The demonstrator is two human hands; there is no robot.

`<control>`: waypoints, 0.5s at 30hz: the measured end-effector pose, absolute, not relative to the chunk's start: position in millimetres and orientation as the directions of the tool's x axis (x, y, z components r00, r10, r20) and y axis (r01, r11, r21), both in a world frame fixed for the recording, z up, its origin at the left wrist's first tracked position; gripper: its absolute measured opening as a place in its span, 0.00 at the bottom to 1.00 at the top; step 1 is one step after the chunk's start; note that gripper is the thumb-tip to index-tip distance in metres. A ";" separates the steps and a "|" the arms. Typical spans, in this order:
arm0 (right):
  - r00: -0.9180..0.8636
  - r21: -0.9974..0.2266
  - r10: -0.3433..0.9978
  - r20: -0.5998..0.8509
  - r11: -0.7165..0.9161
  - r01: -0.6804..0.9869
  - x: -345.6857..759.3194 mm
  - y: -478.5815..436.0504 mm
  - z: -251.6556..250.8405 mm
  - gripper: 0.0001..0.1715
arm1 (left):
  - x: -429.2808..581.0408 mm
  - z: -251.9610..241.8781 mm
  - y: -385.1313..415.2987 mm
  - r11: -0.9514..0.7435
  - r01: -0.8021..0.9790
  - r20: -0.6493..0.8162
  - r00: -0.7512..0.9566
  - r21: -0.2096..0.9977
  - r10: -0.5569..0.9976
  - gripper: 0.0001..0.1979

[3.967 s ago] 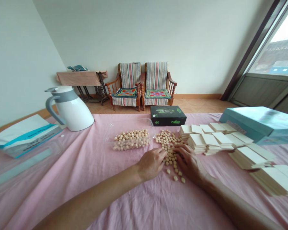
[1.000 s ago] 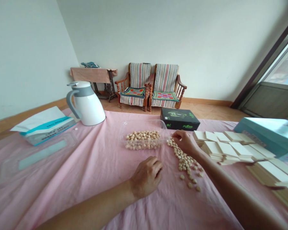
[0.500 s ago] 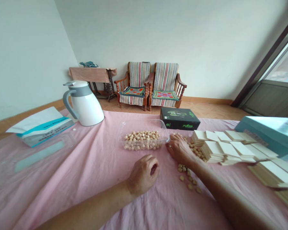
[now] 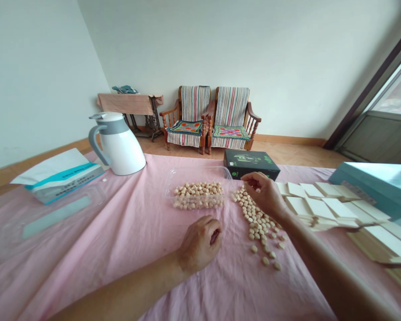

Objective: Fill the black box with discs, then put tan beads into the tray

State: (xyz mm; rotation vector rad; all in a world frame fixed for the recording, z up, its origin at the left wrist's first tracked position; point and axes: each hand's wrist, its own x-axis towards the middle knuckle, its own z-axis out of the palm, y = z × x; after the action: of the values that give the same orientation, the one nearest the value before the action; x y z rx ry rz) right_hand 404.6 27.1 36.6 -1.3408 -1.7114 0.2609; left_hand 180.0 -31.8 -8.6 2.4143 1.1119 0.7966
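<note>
My left hand [image 4: 202, 243] rests on the pink cloth in a loose fist, with nothing visible inside its curled fingers. My right hand [image 4: 265, 191] hovers over the far end of a spread of small round beige pieces [image 4: 257, 218]. Its fingers are bent with a gap between them and the thumb, and I see nothing held. Just left of that spread stands a clear plastic box [image 4: 169, 187]. More of the same beige pieces [image 4: 198, 191] lie inside it.
Stacks of pale square tiles [image 4: 330, 207] and a light blue box [image 4: 377, 183] are at right. A black box [image 4: 250, 162] lies behind the pieces. At left are a white jug [image 4: 123, 149], a white and blue bag [image 4: 63, 178] and a clear lid [image 4: 56, 216].
My right hand has lifted off the cloth and moved away from the plastic box, up and to the right. The loose pieces it covered now show. My left hand has stayed put.
</note>
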 end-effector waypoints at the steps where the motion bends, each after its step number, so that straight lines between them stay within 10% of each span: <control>1: 0.009 -0.711 0.861 0.509 0.415 0.568 401.5 27.8 38.0 0.12 | 180.0 -9.1 -31.5 -0.623 0.571 0.338 0.531 0.535 0.777 0.05; 6: 0.080 -0.797 0.879 0.469 0.382 0.468 395.1 30.9 32.9 0.13 | 180.2 -10.2 -31.5 -0.628 0.567 0.345 0.531 0.533 0.774 0.05; 15: -0.223 -0.184 0.902 0.369 0.306 0.934 392.6 27.2 0.4 0.06 | 180.8 -7.3 -32.6 -0.628 0.590 0.342 0.531 0.508 0.775 0.06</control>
State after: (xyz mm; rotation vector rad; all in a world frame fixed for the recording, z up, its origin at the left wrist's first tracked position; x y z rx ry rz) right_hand 392.6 27.2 0.4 -1.6368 -2.1744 -0.1073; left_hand 180.8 -32.6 -7.3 2.4434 1.1304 0.7871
